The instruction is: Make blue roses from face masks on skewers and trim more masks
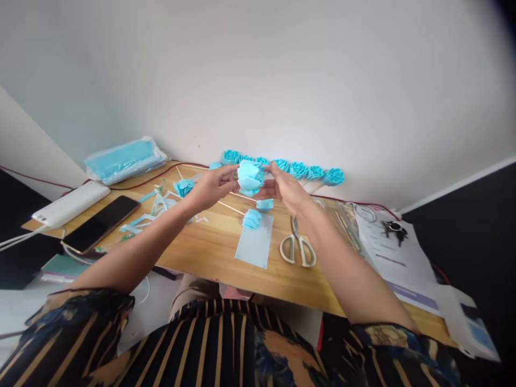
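Both hands are raised above the wooden table (209, 252) and meet on a light blue flower (249, 179) built from folded mask material. My left hand (213, 185) pinches its left side and my right hand (284, 188) grips its right side. Below them lie small folded blue pieces (253, 217) on a flat blue face mask (255, 244). A thin wooden stick (231, 207) lies under the hands. A row of finished blue flowers (300, 170) leans against the wall behind.
White-handled scissors (297, 244) lie right of the flat mask. A dark phone (100, 221), a white power bank (70, 203) and a packet of blue masks (124, 158) are at the left, with cut strips (155, 207). Printed papers (393, 247) lie at the right.
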`<action>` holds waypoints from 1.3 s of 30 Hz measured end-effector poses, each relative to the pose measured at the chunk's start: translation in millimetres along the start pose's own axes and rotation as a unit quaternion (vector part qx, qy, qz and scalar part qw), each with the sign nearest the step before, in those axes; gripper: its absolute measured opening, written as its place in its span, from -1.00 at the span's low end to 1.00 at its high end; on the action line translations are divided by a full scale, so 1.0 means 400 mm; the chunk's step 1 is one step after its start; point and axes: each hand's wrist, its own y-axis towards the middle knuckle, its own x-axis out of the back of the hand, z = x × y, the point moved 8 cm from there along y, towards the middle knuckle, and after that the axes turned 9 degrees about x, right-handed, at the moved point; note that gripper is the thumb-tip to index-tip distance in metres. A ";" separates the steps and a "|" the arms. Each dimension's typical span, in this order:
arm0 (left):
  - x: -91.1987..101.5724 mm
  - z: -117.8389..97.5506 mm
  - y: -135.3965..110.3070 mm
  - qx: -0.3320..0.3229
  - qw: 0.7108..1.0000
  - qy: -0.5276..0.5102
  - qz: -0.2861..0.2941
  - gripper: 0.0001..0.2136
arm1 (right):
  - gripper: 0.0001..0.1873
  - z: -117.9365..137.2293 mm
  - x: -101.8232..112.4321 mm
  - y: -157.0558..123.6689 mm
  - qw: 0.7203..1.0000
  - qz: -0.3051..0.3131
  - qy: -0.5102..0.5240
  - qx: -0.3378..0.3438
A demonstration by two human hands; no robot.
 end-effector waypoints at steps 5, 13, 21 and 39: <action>-0.051 0.006 -0.005 0.045 0.994 -0.093 -0.016 -0.39 | -0.47 -0.010 0.025 -0.101 0.996 -0.061 -0.007 0.069; -0.106 0.026 -0.029 0.049 0.987 -0.149 -0.014 -0.41 | -0.44 -0.056 0.004 -0.125 0.980 -0.128 -0.051 0.141; -0.082 0.091 -0.038 0.106 0.961 -0.255 0.022 -0.22 | -0.42 -0.049 -0.004 -0.123 0.975 -0.103 -0.090 0.178; -0.072 0.098 -0.066 0.084 0.962 -0.258 0.014 -0.26 | -0.31 -0.070 0.010 -0.177 0.982 -0.147 -0.035 0.115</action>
